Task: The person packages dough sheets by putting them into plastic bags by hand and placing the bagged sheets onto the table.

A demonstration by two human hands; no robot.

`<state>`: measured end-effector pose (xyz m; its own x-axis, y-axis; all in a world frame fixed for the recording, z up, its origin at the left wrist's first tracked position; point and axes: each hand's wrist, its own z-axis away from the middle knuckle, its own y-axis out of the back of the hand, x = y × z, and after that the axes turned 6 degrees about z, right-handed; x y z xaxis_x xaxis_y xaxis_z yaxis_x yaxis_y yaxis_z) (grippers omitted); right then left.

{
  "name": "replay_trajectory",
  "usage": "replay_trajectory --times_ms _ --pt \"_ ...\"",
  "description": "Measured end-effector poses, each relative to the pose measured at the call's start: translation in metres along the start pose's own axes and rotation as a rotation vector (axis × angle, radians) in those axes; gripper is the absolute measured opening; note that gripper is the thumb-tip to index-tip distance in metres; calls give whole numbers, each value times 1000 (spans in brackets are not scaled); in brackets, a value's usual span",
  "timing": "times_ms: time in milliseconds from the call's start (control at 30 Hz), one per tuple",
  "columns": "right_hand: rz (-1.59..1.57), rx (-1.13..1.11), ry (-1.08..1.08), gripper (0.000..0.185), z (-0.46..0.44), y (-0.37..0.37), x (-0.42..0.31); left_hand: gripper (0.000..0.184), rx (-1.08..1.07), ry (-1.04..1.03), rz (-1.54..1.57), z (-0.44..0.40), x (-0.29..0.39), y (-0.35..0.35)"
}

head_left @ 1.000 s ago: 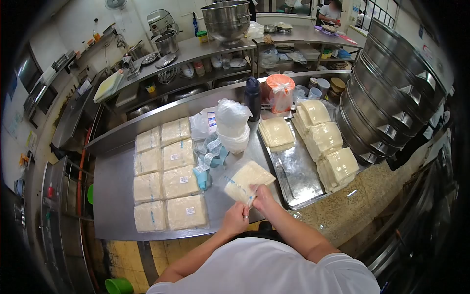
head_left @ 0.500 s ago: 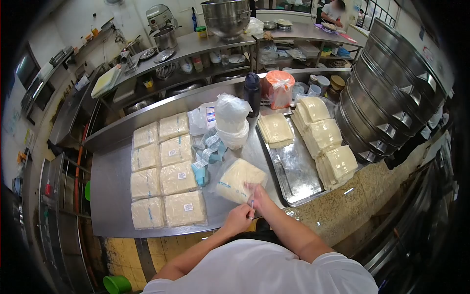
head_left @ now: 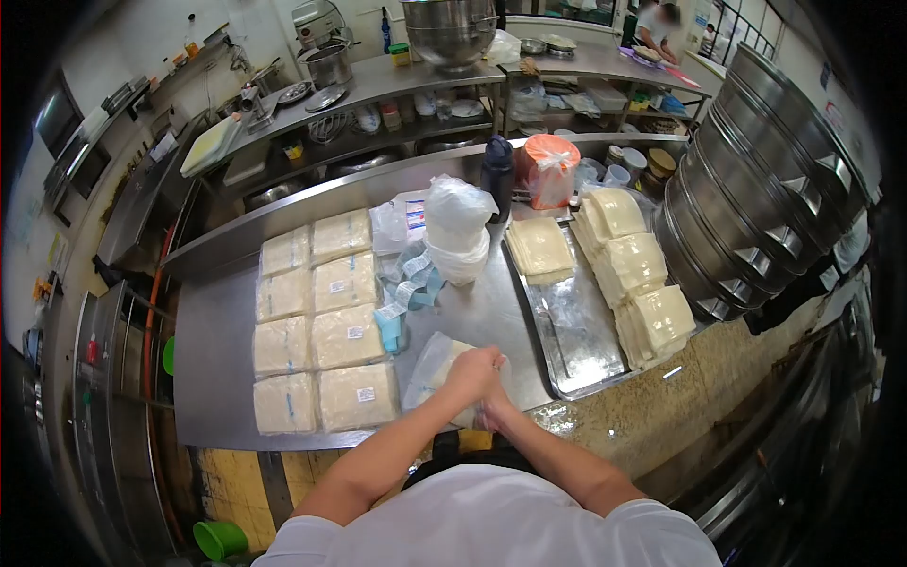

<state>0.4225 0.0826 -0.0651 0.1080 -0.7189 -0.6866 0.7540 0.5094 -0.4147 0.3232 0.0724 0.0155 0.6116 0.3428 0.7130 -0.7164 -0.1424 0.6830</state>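
Head view: my left hand (head_left: 478, 367) is curled tightly on a clear bag (head_left: 425, 371) of pale sheets near the front edge of the counter (head_left: 215, 378); my right hand (head_left: 492, 410), just beside it, is partly hidden, its grip unclear. Eight filled packs (head_left: 357, 398) lie left; rightward, a metal tray (head_left: 578, 333) bears stacked sheets (head_left: 540, 248).

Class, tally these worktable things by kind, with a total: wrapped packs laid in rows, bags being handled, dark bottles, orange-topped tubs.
Wrapped packs in rows: 8
Bag being handled: 1
Dark bottle: 1
Orange-topped tub: 1
Total: 11
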Motion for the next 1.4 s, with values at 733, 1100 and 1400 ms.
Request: replay_trajectory --times_ms 733,1100,1400 --pt "-434 -167 -104 29 -63 18 6 18 77 -41 -24 117 -13 3" --pt "-243 -328 -60 53 -47 2 -11 16 178 -225 296 124 -26 39" --pt "-523 -448 31 81 70 -30 -77 34 -87 354 921 108 -107 70"
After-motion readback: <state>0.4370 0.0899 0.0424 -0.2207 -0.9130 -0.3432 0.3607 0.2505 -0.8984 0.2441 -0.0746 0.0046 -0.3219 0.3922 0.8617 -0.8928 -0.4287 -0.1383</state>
